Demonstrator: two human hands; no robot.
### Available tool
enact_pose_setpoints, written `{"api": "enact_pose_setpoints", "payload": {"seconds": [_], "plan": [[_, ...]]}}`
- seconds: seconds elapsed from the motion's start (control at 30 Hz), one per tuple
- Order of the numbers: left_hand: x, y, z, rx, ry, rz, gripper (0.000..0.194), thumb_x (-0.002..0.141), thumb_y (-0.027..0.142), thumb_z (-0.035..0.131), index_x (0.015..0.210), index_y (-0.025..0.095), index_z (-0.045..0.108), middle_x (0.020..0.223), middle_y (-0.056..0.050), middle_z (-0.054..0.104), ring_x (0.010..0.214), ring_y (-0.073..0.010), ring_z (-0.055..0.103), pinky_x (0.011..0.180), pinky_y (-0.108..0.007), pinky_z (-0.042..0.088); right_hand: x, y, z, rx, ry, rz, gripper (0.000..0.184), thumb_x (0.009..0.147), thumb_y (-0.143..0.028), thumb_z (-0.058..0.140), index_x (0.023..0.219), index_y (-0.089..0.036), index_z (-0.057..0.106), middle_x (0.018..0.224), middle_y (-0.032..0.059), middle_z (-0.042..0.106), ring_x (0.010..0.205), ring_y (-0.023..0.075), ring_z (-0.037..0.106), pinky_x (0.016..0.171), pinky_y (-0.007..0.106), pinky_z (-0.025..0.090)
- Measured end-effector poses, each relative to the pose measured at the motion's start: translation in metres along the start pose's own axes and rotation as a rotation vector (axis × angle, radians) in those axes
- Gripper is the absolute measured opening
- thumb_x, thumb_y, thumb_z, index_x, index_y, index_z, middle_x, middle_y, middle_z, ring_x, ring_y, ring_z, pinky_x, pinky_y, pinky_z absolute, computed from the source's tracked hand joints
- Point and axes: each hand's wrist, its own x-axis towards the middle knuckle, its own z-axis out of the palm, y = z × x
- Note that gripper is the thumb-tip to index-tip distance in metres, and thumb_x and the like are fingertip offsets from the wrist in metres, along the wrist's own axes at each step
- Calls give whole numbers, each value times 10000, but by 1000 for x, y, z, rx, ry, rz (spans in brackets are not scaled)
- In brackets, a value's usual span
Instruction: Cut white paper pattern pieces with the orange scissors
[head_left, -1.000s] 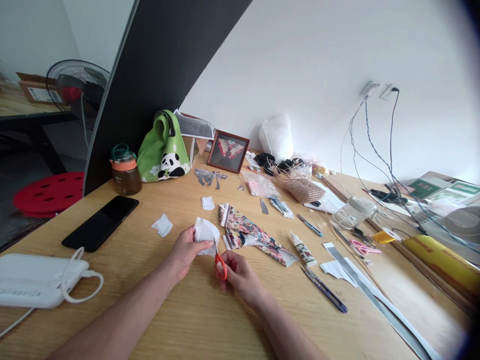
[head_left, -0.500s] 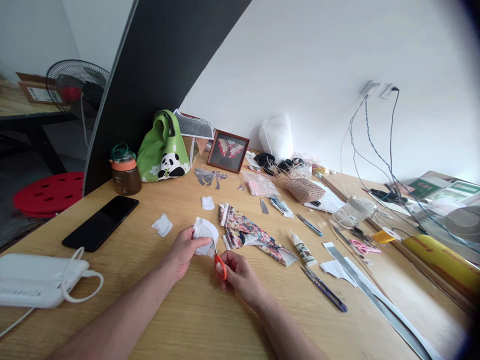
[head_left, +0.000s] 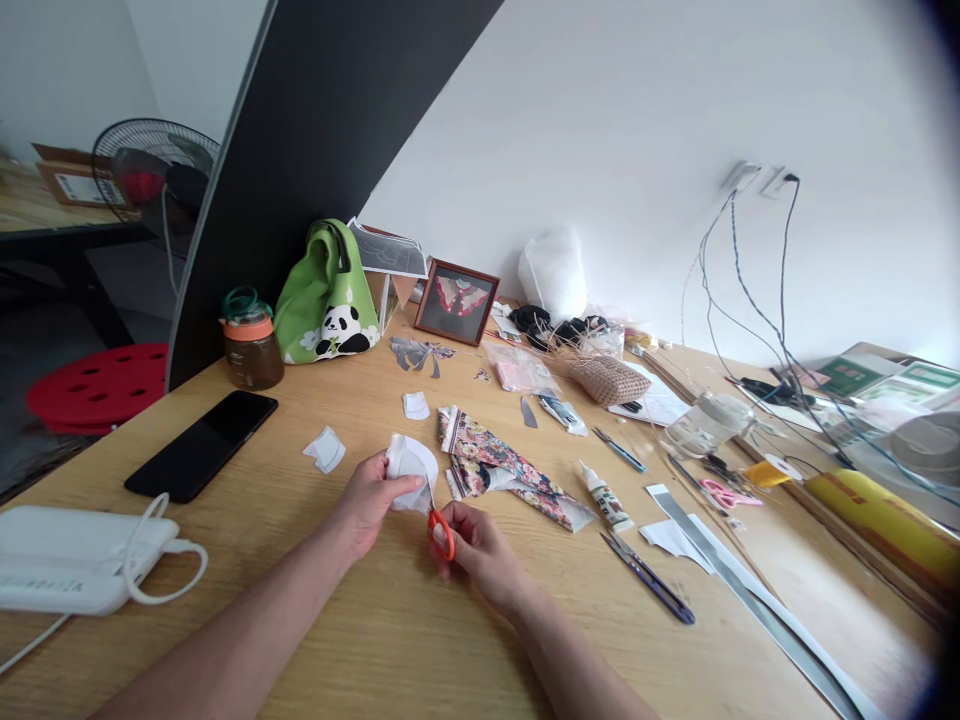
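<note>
My left hand (head_left: 373, 500) pinches a white piece of fabric or paper (head_left: 412, 463) with a rounded edge, thumb on top. In my right hand (head_left: 480, 550) are orange-handled scissors (head_left: 442, 535), their blades at the right edge of the white piece. Part of the blades is hidden by it. Just beyond my hands lies a folded strip of floral fabric (head_left: 495, 455). Two small white cut pieces rest to the left, one nearer (head_left: 327, 450) and one farther back (head_left: 415, 405).
A black phone (head_left: 202, 445) and white power bank (head_left: 82, 560) with a cable lie left. On the right are a glue bottle (head_left: 606, 497), purple thread snips (head_left: 649, 578), blue snips (head_left: 619, 450) and pink scissors (head_left: 726, 494). A green panda bag (head_left: 330, 300) and framed piece (head_left: 456, 302) stand behind.
Almost nothing differs. Both hands stay in the same place, with the scissors still at the edge of the white piece.
</note>
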Motion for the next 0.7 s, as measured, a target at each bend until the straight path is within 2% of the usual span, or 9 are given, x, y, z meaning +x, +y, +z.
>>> {"api": "enact_pose_setpoints", "payload": {"seconds": [0.7], "plan": [[2, -2, -1, 4, 3, 20, 325, 514, 178, 771, 803, 126, 633, 720, -36, 691, 638, -137, 589, 620, -255, 449, 1, 1, 0, 9, 9, -8, 465, 720, -596, 647, 721, -170, 459, 574, -49, 522, 395, 59, 454, 401, 197, 295]]}}
